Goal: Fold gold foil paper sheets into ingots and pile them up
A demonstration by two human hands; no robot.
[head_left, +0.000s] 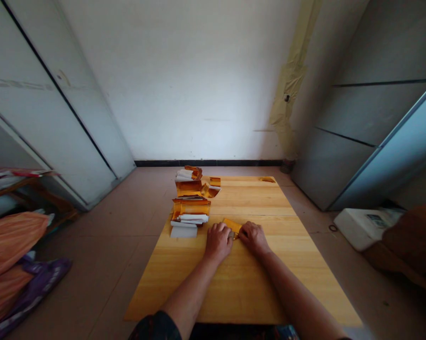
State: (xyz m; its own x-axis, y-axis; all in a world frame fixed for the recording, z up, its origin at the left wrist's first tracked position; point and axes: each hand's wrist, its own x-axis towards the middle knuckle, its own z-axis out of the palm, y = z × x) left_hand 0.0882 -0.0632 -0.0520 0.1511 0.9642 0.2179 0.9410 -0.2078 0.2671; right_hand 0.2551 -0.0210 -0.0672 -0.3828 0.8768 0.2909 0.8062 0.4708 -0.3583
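Near the middle of the wooden table (248,278), a small amber, film-like sheet (231,224) lies under and between my two hands. My left hand (220,240) has its fingers curled down at the sheet's left side. Opposite it, my right hand (254,236) pinches the right edge with bent fingers. A small greyish piece shows by the left fingertips, too small to name. Left of my hands is a stack of amber sheets (191,208) with folded white papers (189,218) on its near side. A flat white paper (183,232) lies in front.
More amber sheets (188,188) and white rolls (184,175) sit at the table's far left. One amber scrap (267,179) rests by the far right corner. A grey cabinet (347,141) and a white box (361,229) stand right; bags (18,245) lie left.
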